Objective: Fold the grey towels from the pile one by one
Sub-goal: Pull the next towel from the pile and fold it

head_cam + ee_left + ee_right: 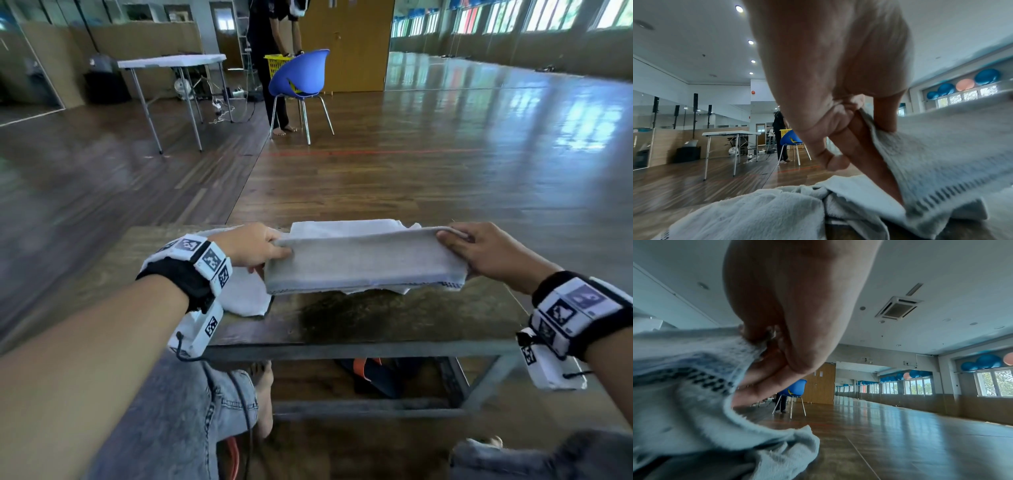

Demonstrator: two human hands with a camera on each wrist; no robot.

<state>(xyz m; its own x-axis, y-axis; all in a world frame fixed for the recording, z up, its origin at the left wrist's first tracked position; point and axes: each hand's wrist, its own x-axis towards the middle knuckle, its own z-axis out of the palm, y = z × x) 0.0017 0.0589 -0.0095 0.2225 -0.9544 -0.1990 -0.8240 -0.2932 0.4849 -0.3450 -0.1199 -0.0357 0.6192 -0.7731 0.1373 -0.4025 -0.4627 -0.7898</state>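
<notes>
A folded grey terry towel is pinched at each end by the left hand and right hand above the brown wooden table.

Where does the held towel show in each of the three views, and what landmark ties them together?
Head: the held towel spans the centre, stretched between both hands above the table.
Left wrist: lower right, pinched at its edge.
Right wrist: lower left, pinched at its edge.
Shared landmark: the blue chair.

Window daylight, floor glare, blurred edges
</notes>
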